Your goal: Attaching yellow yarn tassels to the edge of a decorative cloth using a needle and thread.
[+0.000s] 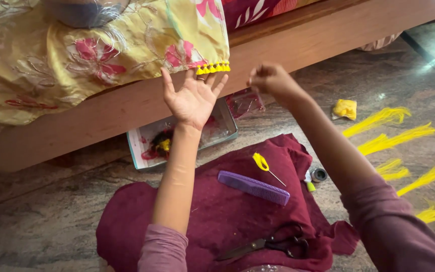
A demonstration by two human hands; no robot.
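Reaching up toward twelve o'clock, your left hand [193, 98] is spread wide, fingertips against the yellow tasselled hem [212, 67] of the floral cloth [76, 55] draped over the wooden bed frame [298, 45]. Your right hand [270, 79] is pinched shut just beside the hem's end, at one o'clock; whether it holds a thread you cannot tell.

Below your wrists, at six o'clock, a maroon cloth [217, 216] lies on the floor with a purple comb [254, 187], a yellow-handled needle tool [265, 166] and dark scissors [273, 245] on it. A small thread spool [319, 175] sits just off its edge. A clear plastic tray [217, 132] of scraps pokes from under the bed behind your left forearm.

At three o'clock, yellow thread bundles [399, 138] lie fanned across the mottled stone floor [36, 201], with a crumpled yellow scrap [345, 109] near them.

Bare floor opens toward nine o'clock; the bed frame closes off everything ahead.
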